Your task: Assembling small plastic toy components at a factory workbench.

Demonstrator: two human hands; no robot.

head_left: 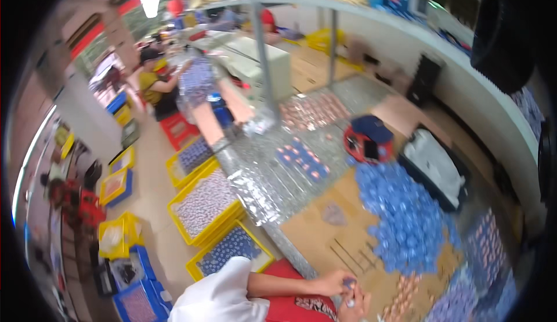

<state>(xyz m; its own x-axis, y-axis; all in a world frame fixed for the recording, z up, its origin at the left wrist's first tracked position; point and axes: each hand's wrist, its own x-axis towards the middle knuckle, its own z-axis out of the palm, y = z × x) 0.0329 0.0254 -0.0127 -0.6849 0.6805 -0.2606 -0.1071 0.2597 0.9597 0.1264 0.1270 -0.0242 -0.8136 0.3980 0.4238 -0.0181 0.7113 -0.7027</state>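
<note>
My left hand (pixel 331 283) reaches in from a white sleeve, its fingers closed in a pinch on a small blue piece (pixel 348 282). Close beside it, my right hand (pixel 357 306) has its fingers curled toward the same piece; a small whitish spot shows at its fingers, too blurred to name. Both hands are at the near edge of a brown cardboard sheet (pixel 313 227) on the table. A large heap of shiny blue pieces (pixel 400 217) lies beyond them. Several copper-coloured pieces (pixel 403 296) are spread to the right of my hands. Thin dark rods (pixel 346 255) rest on the cardboard.
A red container (pixel 354 148) with a dark cap stands behind the heap, beside a black crate (pixel 432 168) lined with white plastic. Yellow crates (pixel 203 206) of small parts stand on the floor at left. A metal post (pixel 262 49) rises beyond. Another person (pixel 154 84) sits farther back.
</note>
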